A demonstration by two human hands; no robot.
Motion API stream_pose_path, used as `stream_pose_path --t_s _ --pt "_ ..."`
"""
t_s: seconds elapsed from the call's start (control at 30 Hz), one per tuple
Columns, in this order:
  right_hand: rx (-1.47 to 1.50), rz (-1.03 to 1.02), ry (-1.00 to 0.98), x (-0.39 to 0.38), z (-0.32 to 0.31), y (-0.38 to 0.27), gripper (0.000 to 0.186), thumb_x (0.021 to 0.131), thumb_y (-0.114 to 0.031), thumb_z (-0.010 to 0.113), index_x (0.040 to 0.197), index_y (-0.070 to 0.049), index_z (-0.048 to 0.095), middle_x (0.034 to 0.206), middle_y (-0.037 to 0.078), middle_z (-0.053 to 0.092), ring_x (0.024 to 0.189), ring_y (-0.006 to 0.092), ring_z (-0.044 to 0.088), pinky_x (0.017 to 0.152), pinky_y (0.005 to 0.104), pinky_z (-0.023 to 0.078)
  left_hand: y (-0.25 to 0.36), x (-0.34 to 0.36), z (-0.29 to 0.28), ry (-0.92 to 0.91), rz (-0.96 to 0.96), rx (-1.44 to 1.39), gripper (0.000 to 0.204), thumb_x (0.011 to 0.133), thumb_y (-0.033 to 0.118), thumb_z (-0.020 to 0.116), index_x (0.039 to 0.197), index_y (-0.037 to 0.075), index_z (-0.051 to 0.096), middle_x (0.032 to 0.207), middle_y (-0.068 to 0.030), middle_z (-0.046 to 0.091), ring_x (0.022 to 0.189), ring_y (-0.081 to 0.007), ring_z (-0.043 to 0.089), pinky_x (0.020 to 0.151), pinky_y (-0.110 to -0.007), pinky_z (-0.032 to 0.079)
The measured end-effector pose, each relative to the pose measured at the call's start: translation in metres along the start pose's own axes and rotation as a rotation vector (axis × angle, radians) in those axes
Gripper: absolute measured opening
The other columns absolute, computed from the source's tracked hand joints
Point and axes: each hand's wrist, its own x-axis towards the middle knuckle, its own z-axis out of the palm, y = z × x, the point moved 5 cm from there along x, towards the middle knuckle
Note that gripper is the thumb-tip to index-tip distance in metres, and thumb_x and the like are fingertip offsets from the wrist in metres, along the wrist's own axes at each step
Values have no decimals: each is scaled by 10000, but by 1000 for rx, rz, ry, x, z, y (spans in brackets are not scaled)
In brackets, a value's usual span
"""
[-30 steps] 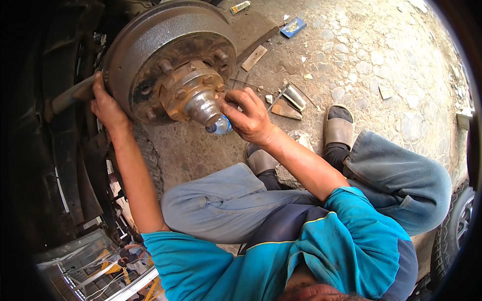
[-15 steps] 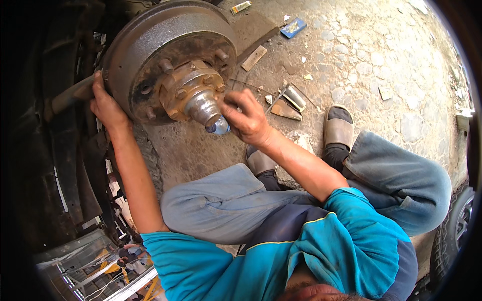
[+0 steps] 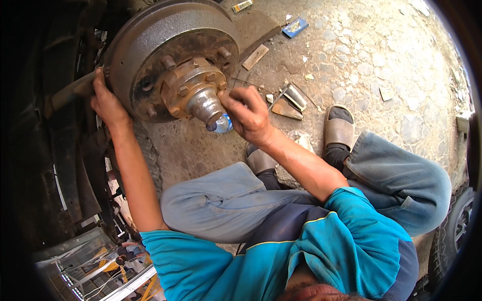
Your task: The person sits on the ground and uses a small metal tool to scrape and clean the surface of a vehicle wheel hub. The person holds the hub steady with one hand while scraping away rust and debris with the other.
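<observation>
One brake drum [image 3: 170,40] at upper left, three studs [image 3: 168,62] showing, sits a touch higher in view than half a second ago. Left hand [image 3: 109,103] against its rim, right hand [image 3: 249,115] curled by the hub [image 3: 202,102]; can't tell if either's clamped on anything. One bottle [image 3: 222,124], two sandals [image 3: 339,128] nearby.

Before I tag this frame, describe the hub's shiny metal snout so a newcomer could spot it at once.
Find the big, dark brake drum at upper left. On its face sits a rusty, bolted hub, and from its centre a stubby snout points toward the lower right. Its bare, silvery metal sets it apart from the brown bolt heads around it.
</observation>
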Motion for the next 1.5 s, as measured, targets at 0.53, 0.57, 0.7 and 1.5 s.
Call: stream_pose_path --t_s 0.53,0.57,0.7,1.5 --pt "50 27 -23 0 3 -7 338 740 58 709 1065 -36 696 944 105 595 808 263 582 671 348 501 -8 5 -6 -29 -60 -47 448 945 309 644 1178 -73 648 1142 -108 659 1000 -184 640 883 -330 516" --pt "72 35 -16 0 5 -6 337 732 58 718 1056 -35 695 944 104 596 800 257 577 660 348 493 -9 7 -5 -40 -52 -60 450 944 312 647 1175 -74 649 1138 -107 659 995 -183 640 882 -328 515" --pt "-32 16 42 7 -3 3 315 734 55 716 1038 -22 691 945 107 594 796 265 577 657 361 491 -7 5 -7 -7 -29 -32 460 940 314 656 1178 -80 647 1147 -109 657 995 -180 636 888 -324 509" --pt "-22 6 1 7 1 -3 318 731 47 705 1039 -31 694 958 114 598 799 266 577 665 355 495 -4 1 -4 -11 -18 -42 474 936 322 663 1170 -90 649 1132 -116 662 980 -179 636 866 -320 513"
